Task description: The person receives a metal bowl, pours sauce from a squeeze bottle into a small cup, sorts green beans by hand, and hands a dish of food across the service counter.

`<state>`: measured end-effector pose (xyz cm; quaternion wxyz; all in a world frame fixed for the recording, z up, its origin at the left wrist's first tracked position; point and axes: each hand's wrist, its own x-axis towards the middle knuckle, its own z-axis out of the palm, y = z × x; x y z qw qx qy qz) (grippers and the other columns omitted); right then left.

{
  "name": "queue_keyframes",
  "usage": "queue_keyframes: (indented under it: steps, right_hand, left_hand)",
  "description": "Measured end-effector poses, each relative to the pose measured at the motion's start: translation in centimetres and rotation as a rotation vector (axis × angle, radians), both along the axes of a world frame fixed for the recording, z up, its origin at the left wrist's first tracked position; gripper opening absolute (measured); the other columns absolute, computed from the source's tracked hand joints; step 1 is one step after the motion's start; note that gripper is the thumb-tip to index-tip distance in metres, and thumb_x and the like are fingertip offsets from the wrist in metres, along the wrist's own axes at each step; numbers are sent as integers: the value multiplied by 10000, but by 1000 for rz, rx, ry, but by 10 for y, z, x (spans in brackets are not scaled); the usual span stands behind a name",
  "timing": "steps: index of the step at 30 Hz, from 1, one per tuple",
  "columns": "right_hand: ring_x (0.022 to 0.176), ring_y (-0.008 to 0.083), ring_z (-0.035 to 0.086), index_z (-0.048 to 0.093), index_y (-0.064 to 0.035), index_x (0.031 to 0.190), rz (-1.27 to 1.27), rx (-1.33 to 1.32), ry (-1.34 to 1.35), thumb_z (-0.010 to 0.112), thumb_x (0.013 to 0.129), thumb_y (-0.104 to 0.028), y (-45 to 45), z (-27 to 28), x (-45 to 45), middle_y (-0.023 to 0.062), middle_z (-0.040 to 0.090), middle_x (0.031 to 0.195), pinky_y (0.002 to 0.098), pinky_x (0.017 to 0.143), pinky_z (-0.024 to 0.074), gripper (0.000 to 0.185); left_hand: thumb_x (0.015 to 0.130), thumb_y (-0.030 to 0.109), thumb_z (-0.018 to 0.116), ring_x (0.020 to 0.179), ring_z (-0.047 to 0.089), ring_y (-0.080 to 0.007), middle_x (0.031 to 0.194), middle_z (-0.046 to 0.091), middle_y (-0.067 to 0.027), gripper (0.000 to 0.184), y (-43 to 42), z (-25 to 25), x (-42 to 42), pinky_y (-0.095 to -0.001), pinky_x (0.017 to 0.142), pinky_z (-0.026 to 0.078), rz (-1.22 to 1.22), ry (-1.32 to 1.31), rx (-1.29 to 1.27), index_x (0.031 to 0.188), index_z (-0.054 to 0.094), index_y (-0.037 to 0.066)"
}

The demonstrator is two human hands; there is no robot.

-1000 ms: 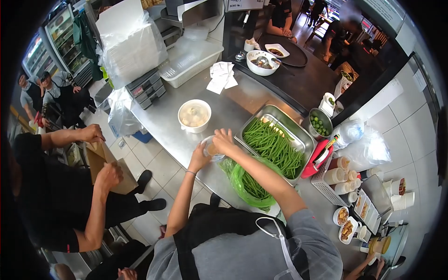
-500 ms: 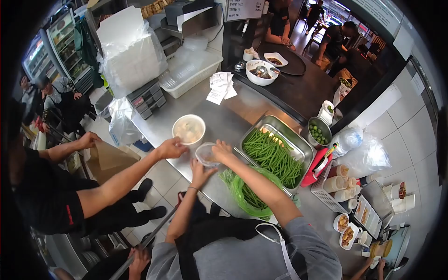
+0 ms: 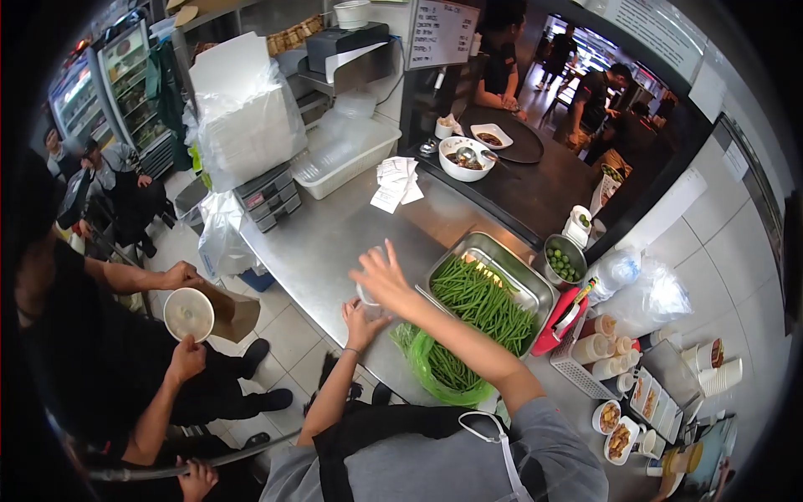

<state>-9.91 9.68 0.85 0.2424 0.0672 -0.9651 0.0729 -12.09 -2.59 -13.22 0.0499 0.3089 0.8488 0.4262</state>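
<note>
My left hand [image 3: 361, 323] grips a small clear plastic tub [image 3: 365, 298] at the edge of the steel counter. Over it is my right hand [image 3: 383, 278], fingers apart and pointing away from me; it covers most of the tub. Whether it touches the tub I cannot tell. To the right of my hands lie green beans [image 3: 481, 301] in a steel tray [image 3: 548, 303]. A green plastic bag [image 3: 425, 368] with more beans sits nearest my right forearm. At left, a co-worker's hand [image 3: 186, 360] holds a white round lidded bowl [image 3: 189, 315] beside a brown paper bag [image 3: 230, 316].
Paper slips [image 3: 396, 184] lie on the steel counter [image 3: 322, 238]. A white basket [image 3: 347, 167] of plastic containers stands behind. On the right are a steel pot of green limes [image 3: 565, 261] and squeeze bottles [image 3: 595, 347]. The co-worker stands close on my left.
The co-worker has taken the white bowl off the counter and carried it left to the paper bag. My right hand has lifted and spread its fingers over the tub.
</note>
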Motion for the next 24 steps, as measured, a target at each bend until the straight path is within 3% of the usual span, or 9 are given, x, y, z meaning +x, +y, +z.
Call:
queue_keyframes:
  steps: [3,6,8,11,14,16,18,20,24]
  right_hand:
    - [1229,266,399,662,-144,749,61,284,-207,601,697,-148,-6,-39,-11,50,573,1103,659,1041,41,79]
    - [1226,267,394,678,-114,768,75,37,69,608,705,-175,-11,19,-12,45,572,1081,673,1034,40,112]
    - [1218,226,406,672,-117,809,61,-124,90,632,719,-155,-11,51,-6,32,566,1102,665,1033,57,106]
    - [1089,256,520,655,-95,850,-63,-365,83,632,750,-111,2,49,3,53,596,1045,572,1014,268,104]
    - [889,313,599,630,-53,869,-169,-246,-463,616,776,-83,24,23,-1,92,623,937,443,836,457,98]
    - [755,347,605,607,-21,897,-72,-360,1,597,801,-72,25,53,3,137,624,851,407,667,483,109]
    - [685,192,618,621,16,922,-142,-760,374,551,854,-67,12,92,10,120,620,752,297,591,475,128]
    - [736,229,636,624,7,923,-95,-743,291,599,837,-127,6,102,21,129,641,785,330,633,487,162]
    - [842,327,636,633,-13,919,-62,-240,-524,685,755,-254,-20,15,27,176,657,879,390,726,484,297]
  left_hand:
    - [575,427,791,1185,355,-308,1163,538,-146,587,2,-2,6,-492,1062,137,-2,39,36,1039,652,96]
    - [563,422,798,1177,369,-321,1166,534,-150,609,-8,-27,-6,-467,1030,228,39,62,-42,1063,648,108]
    - [561,399,800,1162,387,-329,1174,526,-161,600,-15,-9,-3,-442,998,287,38,-55,102,1056,647,96]
    - [570,379,793,1146,403,-329,1175,526,-161,567,-19,-19,-5,-435,987,305,37,-39,121,1040,651,96]
    - [580,374,785,1150,405,-323,1167,545,-140,545,-20,-12,-2,-434,991,301,52,-23,138,1036,652,108]
    - [579,370,784,1148,410,-317,1145,570,-122,545,-19,-7,-3,-427,988,304,22,-20,153,1036,649,107]
    - [581,372,782,1145,414,-312,1136,580,-110,547,-17,-6,-3,-427,986,305,18,-19,151,1040,647,106]
    - [583,373,779,1143,418,-307,1127,589,-98,550,-19,-7,-3,-427,984,305,17,-22,143,1043,644,106]
    - [592,367,770,1113,457,-316,1107,604,-104,545,-18,-26,-6,-434,977,312,7,70,139,1050,638,105]
